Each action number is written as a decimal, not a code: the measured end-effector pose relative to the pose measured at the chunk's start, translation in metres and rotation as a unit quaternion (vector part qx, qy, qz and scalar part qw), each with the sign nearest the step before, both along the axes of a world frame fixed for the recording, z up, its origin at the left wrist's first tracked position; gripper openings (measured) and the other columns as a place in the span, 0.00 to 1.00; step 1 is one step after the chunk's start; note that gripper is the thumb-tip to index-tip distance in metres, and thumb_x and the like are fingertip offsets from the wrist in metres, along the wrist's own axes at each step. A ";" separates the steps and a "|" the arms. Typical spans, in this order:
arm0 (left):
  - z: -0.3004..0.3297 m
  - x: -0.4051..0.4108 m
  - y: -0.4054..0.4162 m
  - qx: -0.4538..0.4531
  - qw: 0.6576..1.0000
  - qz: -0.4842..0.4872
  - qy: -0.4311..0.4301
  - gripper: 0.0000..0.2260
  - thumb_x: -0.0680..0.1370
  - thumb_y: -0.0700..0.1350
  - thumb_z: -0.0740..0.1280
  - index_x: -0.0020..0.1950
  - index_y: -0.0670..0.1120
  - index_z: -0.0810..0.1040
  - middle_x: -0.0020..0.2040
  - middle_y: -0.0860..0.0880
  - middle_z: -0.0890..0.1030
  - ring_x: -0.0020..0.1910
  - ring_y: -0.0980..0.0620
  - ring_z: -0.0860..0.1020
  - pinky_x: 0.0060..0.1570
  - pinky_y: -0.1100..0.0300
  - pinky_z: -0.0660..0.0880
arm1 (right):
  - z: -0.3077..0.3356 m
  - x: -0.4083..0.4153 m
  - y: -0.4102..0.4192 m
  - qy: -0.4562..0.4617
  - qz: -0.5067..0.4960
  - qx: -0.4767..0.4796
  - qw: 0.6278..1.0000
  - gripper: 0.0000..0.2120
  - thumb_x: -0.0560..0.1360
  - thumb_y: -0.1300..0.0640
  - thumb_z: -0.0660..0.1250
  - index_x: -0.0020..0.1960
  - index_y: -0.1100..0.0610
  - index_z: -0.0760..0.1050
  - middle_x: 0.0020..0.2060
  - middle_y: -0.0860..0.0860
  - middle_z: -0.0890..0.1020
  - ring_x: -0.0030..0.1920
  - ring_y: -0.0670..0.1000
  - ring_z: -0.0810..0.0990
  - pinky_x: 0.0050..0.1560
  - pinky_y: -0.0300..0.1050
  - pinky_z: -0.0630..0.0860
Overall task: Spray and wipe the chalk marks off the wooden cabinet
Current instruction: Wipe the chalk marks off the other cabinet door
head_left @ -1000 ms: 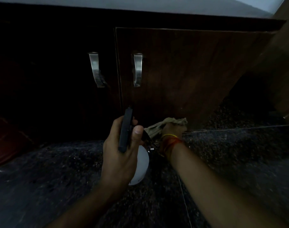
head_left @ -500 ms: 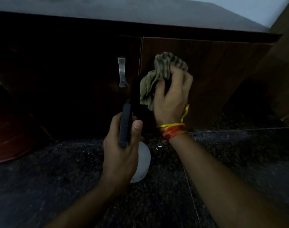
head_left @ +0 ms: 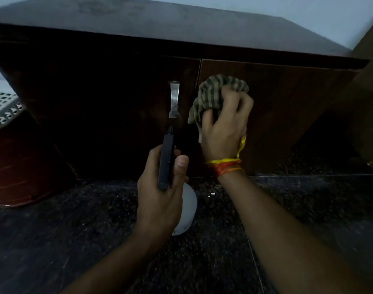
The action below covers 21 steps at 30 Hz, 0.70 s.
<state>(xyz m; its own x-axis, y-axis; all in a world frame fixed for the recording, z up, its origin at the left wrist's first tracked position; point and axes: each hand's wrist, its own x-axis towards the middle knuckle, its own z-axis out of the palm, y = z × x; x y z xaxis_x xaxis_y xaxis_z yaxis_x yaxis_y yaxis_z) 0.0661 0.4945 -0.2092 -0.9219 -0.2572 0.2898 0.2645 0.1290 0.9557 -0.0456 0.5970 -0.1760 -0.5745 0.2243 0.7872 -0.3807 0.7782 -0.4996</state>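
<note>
The wooden cabinet point(head_left: 287, 98) fills the upper half of the view, dark brown, with two doors meeting at a vertical seam just left of the cloth; no chalk marks can be made out on its dim surface. A striped, olive-and-grey cloth point(head_left: 217, 96) is bunched against the right-hand door, near its upper left corner. The right hand point(head_left: 226, 126) grips that cloth, its fingers curled tight around the wad and the thumb tucked in under it, knuckles facing the camera. Yellow and orange threads point(head_left: 223, 166) circle the right wrist, with one loose end hanging beside the hand. Just left of the seam, a metal handle point(head_left: 174, 99) hangs upright on the left-hand door. Below it the left hand point(head_left: 160, 196) holds a spray bottle point(head_left: 187, 211), fingers wrapped around its neck and the thumb laid up along the side of the black spray head point(head_left: 166, 162), whose nozzle points toward the cabinet under the handle. The bottle's white body shows under the palm. A dark speckled stone floor point(head_left: 75, 240) runs beneath both forearms. At far left stand a reddish-brown tub point(head_left: 18, 166) and, above it, a white perforated basket point(head_left: 3, 109).
</note>
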 end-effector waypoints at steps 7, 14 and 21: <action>0.010 0.001 -0.006 0.012 1.000 -0.004 0.017 0.17 0.73 0.69 0.61 0.57 0.63 0.71 0.49 0.63 0.80 0.42 0.58 0.81 0.40 0.66 0.76 | 0.017 -0.001 0.001 -0.016 0.005 -0.036 0.999 0.17 0.68 0.62 0.68 0.56 0.60 0.71 0.54 0.59 0.72 0.47 0.58 0.77 0.41 0.45 0.73; 0.012 0.005 -0.011 0.014 1.000 0.002 0.015 0.22 0.70 0.74 0.58 0.58 0.64 0.70 0.50 0.62 0.79 0.44 0.56 0.81 0.42 0.64 0.77 | -0.022 0.005 -0.001 -0.048 0.026 -0.098 0.994 0.18 0.68 0.67 0.67 0.57 0.65 0.70 0.53 0.60 0.72 0.50 0.49 0.72 0.47 0.28 0.64; 0.016 0.011 -0.033 0.015 0.999 0.021 0.023 0.23 0.70 0.74 0.59 0.59 0.63 0.71 0.52 0.63 0.79 0.45 0.54 0.82 0.44 0.64 0.77 | -0.020 0.023 -0.021 -0.036 0.035 -0.161 0.986 0.16 0.67 0.64 0.72 0.52 0.65 0.70 0.45 0.53 0.71 0.44 0.42 0.67 0.42 0.25 0.62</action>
<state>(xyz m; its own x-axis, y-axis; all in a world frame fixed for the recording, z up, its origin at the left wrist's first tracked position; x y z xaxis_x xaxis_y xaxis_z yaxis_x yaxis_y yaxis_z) 0.0773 0.4611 -0.1930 -0.8959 -0.3040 0.3240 0.3040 0.1123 0.9460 -0.0230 0.5759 -0.1958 -0.6493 0.4133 0.6385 -0.3827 0.5479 -0.7439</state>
